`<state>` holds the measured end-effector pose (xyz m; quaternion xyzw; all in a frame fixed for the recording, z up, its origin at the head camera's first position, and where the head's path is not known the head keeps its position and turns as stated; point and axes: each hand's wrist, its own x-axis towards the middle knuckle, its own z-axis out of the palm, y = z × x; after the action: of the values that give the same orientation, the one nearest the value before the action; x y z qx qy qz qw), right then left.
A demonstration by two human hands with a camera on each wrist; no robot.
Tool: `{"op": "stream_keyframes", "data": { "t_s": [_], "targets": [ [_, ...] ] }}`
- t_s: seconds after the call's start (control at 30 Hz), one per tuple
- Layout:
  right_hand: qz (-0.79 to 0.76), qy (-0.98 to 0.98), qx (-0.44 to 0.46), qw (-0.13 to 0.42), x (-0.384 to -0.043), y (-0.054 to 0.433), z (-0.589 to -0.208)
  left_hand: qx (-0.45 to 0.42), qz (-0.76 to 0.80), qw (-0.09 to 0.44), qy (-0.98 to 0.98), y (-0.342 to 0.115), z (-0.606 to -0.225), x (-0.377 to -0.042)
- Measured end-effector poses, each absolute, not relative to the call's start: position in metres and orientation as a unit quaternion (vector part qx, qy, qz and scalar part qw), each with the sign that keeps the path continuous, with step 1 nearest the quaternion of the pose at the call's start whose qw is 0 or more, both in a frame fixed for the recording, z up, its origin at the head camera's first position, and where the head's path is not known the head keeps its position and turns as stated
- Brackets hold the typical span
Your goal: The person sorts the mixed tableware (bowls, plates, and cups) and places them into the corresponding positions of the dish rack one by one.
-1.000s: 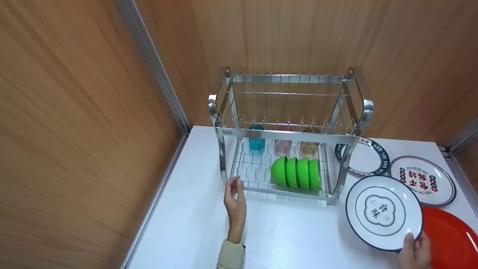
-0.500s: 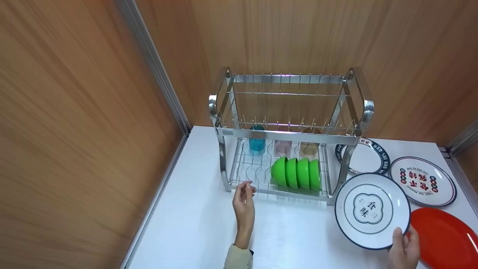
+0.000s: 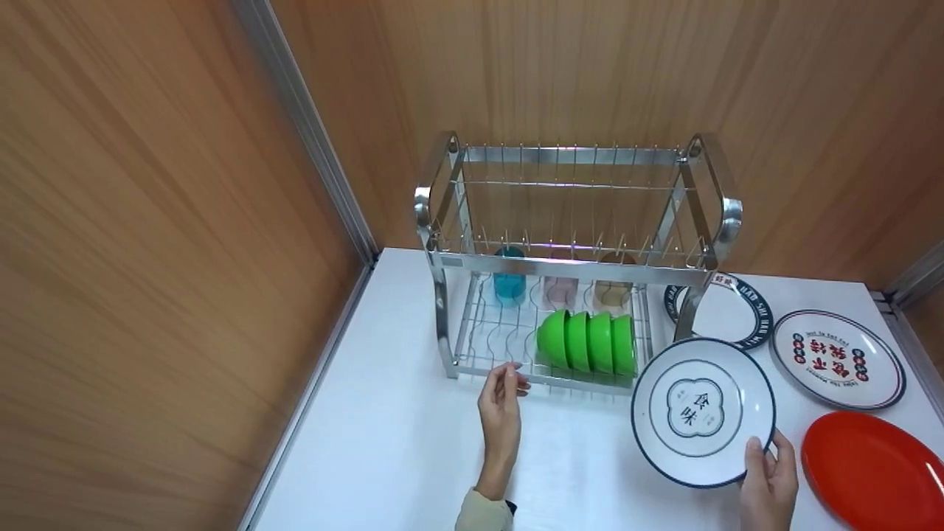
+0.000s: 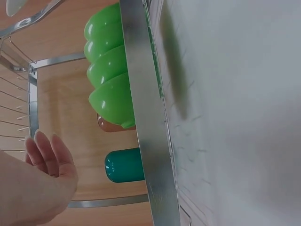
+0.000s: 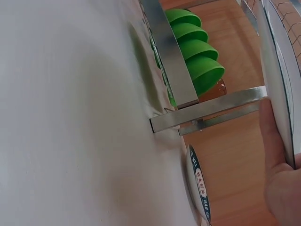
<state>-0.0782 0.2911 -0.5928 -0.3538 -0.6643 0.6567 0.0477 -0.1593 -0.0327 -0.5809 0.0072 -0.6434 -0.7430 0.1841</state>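
My right hand (image 3: pixel 771 476) grips a white plate (image 3: pixel 700 461) with a dark blue rim by its lower right edge, thumb on the face. The plate is raised in front of the rack's right corner; in the right wrist view the plate (image 5: pixel 275 70) appears nearly edge-on. Holding nothing, my left hand (image 3: pixel 503 409) has its fingers loosely bent near the front rail of the two-tier metal dish rack (image 3: pixel 568 269). Green bowls (image 3: pixel 586 343) stand on edge in a row on the lower tier. Behind them sit a teal cup (image 3: pixel 509 284), a pink cup (image 3: pixel 560 291) and an amber cup (image 3: pixel 612 291).
Right of the rack lie a dark-banded plate (image 3: pixel 726 317), a white plate with red lettering (image 3: pixel 833 358) and a large red plate (image 3: pixel 870 464). Wood-grain panels (image 3: pixel 590 66) rise behind and to the left of the white table (image 3: pixel 369 442).
My right hand has carried the blue-rimmed plate left, off the red plate's side toward the rack. My left hand has shifted right and slightly down along the rack's front. The rack's contents stay put.
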Motion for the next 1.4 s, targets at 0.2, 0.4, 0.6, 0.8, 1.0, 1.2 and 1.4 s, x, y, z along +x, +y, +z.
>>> {"op": "stream_keyframes", "data": {
  "t_s": [0.2, 0.4, 0.6, 0.8, 1.0, 1.2, 1.4],
  "targets": [
    [0.664, -0.671, -0.329, 0.031, -0.084, 0.282, -0.588, -0.015, -0.754, 0.178, -0.632, -0.023, -0.577, -0.156],
    [0.669, -0.678, -0.303, 0.025, -0.09, 0.269, -0.585, -0.058, -0.766, 0.159, -0.62, -0.013, -0.574, -0.15],
    [0.679, -0.682, -0.27, 0.028, -0.093, 0.255, -0.581, -0.086, -0.766, 0.121, -0.626, -0.003, -0.57, -0.143],
    [0.689, -0.682, -0.242, 0.045, -0.097, 0.243, -0.579, -0.088, -0.772, 0.072, -0.625, 0.006, -0.563, -0.138],
    [0.674, -0.7, -0.233, 0.037, -0.101, 0.233, -0.578, -0.077, -0.778, 0.003, -0.624, 0.01, -0.555, -0.134],
    [0.673, -0.706, -0.217, 0.035, -0.105, 0.223, -0.573, -0.14, -0.795, -0.024, -0.59, 0.013, -0.55, -0.128],
    [0.69, -0.701, -0.177, 0.041, -0.109, 0.217, -0.573, -0.155, -0.773, -0.007, -0.615, 0.015, -0.548, -0.126]
  ]
}}
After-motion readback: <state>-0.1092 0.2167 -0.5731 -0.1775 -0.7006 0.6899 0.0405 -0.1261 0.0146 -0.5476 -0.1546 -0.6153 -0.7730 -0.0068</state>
